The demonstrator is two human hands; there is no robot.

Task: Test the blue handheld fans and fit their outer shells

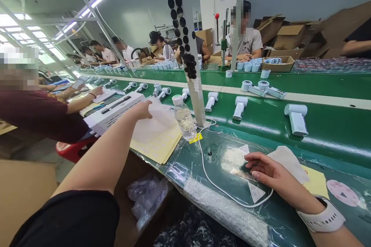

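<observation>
My left hand [142, 110] is stretched out to the left, its fingers closed at the edge of a thin white sheet [162, 117]. That sheet lies over yellow sticker sheets [158, 150] at the table edge, beside a white slotted box [116, 112]. My right hand [268, 170], with a white watch on the wrist, hovers low over the table with loosely bent fingers apart and nothing in them. Close to it are a white cloth-like piece [290, 162], a yellow sheet [315, 179] and a white cable [204, 168].
A water bottle [184, 117] stands by a metal post [198, 100] bearing black round discs. Light-blue handheld devices [297, 119] lie along the green conveyor [327, 131]. A co-worker [34, 112] sits at left; others work across the line. A green hand press [224, 46] stands opposite.
</observation>
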